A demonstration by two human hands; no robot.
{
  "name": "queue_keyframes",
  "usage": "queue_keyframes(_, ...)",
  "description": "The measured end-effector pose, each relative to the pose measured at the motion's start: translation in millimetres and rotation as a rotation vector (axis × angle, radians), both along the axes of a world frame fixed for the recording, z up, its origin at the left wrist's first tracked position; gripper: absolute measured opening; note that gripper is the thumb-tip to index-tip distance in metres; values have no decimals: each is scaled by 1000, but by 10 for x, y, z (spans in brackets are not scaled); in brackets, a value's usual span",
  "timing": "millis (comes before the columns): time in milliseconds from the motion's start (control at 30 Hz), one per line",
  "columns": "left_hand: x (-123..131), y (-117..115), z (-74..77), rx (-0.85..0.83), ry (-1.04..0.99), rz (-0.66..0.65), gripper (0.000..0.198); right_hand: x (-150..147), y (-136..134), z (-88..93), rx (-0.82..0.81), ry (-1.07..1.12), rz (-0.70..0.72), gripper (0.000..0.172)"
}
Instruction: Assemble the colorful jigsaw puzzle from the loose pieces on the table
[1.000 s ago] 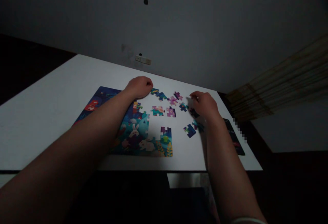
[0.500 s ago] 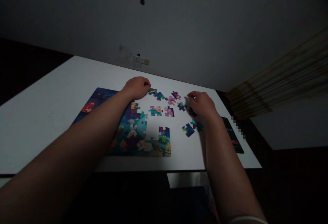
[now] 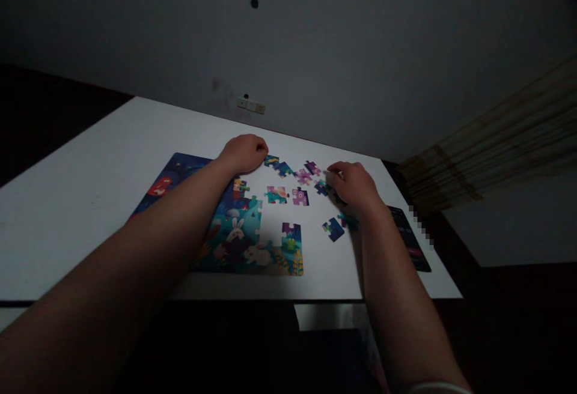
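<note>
A partly assembled jigsaw puzzle (image 3: 243,229) with rabbits and a fox-like red animal lies on the white table, its left part covered by my left forearm. My left hand (image 3: 246,152) rests curled above it, fingers closed and their inside hidden. Right beside its fingertips is a blue and yellow puzzle piece (image 3: 271,161), joined to or touching a blue piece (image 3: 283,169). Over the loose pieces at the right hovers my right hand (image 3: 354,185), thumb and index finger slightly apart, nothing visible between them. Nearest to it are a dark blue piece (image 3: 321,188) and a purple piece (image 3: 312,168).
More loose pieces lie mid-table, among them a teal one (image 3: 276,194), a purple owl-like one (image 3: 300,196) and a blue one (image 3: 333,229). A dark phone-like screen (image 3: 409,239) lies right of my right forearm. The wall with sockets (image 3: 251,106) stands behind the table.
The whole view has shifted slightly, so everything sits a little further right. My right hand has edged slightly left relative to the pieces; my left hand stays in place.
</note>
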State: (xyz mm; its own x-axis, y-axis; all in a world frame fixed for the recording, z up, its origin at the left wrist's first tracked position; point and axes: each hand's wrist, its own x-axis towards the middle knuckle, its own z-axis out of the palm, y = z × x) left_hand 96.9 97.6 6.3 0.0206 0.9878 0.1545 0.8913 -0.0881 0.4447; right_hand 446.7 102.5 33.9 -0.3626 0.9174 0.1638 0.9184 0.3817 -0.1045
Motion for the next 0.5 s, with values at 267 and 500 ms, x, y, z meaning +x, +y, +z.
queue_keyframes(267, 4, 2, 2, 7, -2, 1, 34, -74, -35, 4, -7, -12, 26, 41)
queue_keyframes(500, 8, -20, 36, -1, -12, -12, 35, -87, -47, 27, -42, -25, 26, 41)
